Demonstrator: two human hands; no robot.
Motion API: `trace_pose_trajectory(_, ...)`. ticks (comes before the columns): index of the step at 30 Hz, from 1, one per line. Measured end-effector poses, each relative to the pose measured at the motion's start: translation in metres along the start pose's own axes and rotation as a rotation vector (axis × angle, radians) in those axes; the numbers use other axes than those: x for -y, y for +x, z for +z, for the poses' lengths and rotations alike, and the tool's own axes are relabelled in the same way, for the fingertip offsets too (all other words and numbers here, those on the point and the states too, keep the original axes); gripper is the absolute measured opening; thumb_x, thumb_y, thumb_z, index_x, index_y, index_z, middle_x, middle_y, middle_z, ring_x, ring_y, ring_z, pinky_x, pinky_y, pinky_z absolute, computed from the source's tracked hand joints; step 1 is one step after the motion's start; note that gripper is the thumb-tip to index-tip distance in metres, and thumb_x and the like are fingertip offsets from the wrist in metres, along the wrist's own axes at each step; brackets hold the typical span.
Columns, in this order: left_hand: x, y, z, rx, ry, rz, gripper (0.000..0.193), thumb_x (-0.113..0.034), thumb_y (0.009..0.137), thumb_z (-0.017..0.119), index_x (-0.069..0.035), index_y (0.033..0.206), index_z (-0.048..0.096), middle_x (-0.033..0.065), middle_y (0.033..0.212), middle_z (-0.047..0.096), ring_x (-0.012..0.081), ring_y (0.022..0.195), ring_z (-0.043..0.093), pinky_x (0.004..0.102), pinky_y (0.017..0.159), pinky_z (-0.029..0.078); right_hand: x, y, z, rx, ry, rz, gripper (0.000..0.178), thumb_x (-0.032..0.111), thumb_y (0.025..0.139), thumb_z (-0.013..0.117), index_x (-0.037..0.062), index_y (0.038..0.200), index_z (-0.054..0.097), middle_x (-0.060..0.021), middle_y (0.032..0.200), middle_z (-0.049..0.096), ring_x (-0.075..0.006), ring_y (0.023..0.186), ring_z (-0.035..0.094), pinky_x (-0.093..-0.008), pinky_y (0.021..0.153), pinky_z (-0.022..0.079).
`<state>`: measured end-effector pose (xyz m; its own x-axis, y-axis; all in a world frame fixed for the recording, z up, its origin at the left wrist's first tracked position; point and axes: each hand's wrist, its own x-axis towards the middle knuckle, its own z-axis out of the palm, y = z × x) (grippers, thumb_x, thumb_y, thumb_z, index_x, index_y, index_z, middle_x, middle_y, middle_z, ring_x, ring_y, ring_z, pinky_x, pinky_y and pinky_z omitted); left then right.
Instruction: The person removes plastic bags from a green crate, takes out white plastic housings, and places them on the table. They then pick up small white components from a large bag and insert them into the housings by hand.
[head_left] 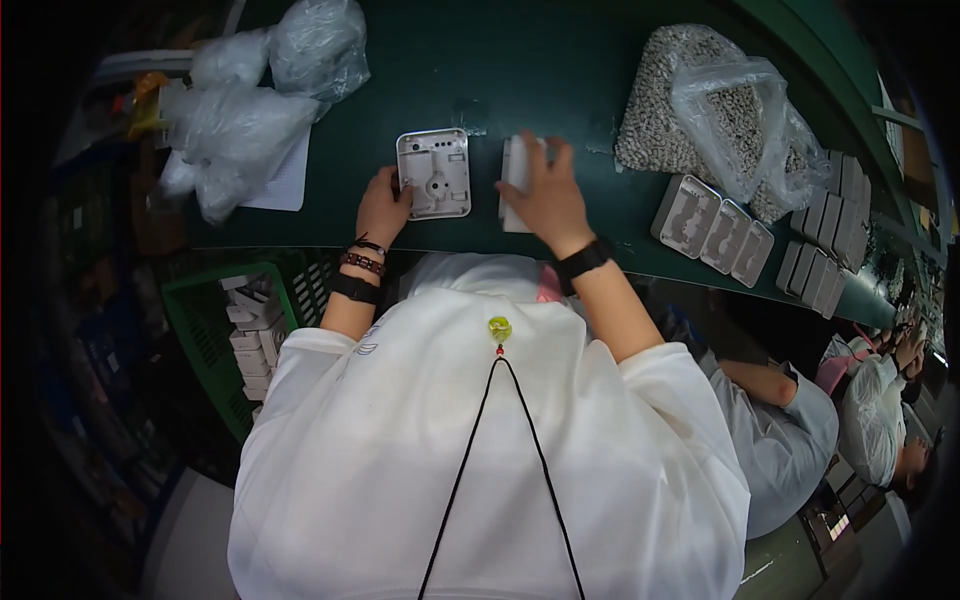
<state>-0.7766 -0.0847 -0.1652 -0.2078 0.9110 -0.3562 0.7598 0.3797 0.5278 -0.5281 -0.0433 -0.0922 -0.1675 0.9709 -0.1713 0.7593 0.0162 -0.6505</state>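
Note:
A white plastic housing (437,188), its inside with ribs and small holes facing up, lies on the green table. My left hand (383,208) grips its left edge, the thumb at the rim and the other fingers curled beside it. Right of it, near the table's front edge, are white plastic pieces (515,205), seemingly stacked; my right hand partly hides them. My right hand (552,195) is over these pieces with its fingers spread, the thumb by their left edge. Slight blur hides whether its fingertips press on them.
Clear plastic bags (250,110) lie on paper at the left. To the right are a bag of small beige parts (680,100), open housings (690,215) and stacked grey-white pieces (830,220). A green crate (185,300) holds white parts. A co-worker's arm (755,383) shows at the right.

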Motion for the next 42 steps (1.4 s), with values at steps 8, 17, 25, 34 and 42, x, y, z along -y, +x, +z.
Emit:
trace_pose_trajectory(8,0.001,0.006,0.001,-0.030,-0.085,0.054,0.031,-0.015,0.075,0.058,-0.003,0.102,0.050,0.0141,0.085,0.055,0.0286,0.076,0.056,0.0367,0.067,0.045,-0.132,-0.013,-0.003,-0.070,0.176,0.280,0.048,0.011,0.071,0.062,0.0015,0.114,0.043,-0.0131,0.086,0.052,-0.0304,0.072,0.057,-0.0366,0.064,0.047)
trace_pose_trajectory(17,-0.052,0.013,0.035,0.103,-0.025,0.163,0.031,-0.013,0.072,0.060,-0.003,0.098,0.049,0.0143,0.082,0.055,0.0291,0.074,0.056,0.0369,0.066,0.045,-0.130,-0.016,-0.044,-0.492,-0.767,-0.057,0.043,0.019,0.067,0.063,0.0046,0.105,0.050,-0.0108,0.091,0.052,-0.0276,0.077,0.054,-0.0400,0.065,0.043)
trace_pose_trajectory(25,-0.120,-0.015,0.075,0.248,-0.066,0.249,0.032,-0.014,0.072,0.062,-0.001,0.098,0.048,0.0140,0.081,0.055,0.0286,0.073,0.056,0.0355,0.066,0.046,-0.169,-0.033,-0.050,-0.355,-0.363,0.385,0.048,0.022,0.063,0.063,0.0060,0.107,0.048,-0.0121,0.097,0.050,-0.0295,0.095,0.046,-0.0415,0.074,0.036)
trace_pose_trajectory(34,-0.153,-0.033,0.103,0.278,-0.010,0.226,0.030,-0.014,0.073,0.061,0.000,0.096,0.049,0.0145,0.083,0.057,0.0284,0.074,0.056,0.0351,0.066,0.046,-0.201,-0.044,-0.068,-0.433,-0.441,0.199,0.050,0.022,0.067,0.061,0.0021,0.110,0.045,-0.0176,0.101,0.048,-0.0339,0.095,0.044,-0.0444,0.077,0.035)
trace_pose_trajectory(42,-0.165,-0.031,0.111,0.171,-0.003,0.193,0.026,-0.012,0.074,0.060,0.000,0.096,0.051,0.0168,0.085,0.057,0.0317,0.078,0.056,0.0377,0.068,0.045,-0.305,-0.082,-0.138,-0.667,-0.348,0.511,0.049,0.026,0.070,0.065,0.0019,0.109,0.048,-0.0181,0.105,0.046,-0.0358,0.097,0.043,-0.0453,0.085,0.035)
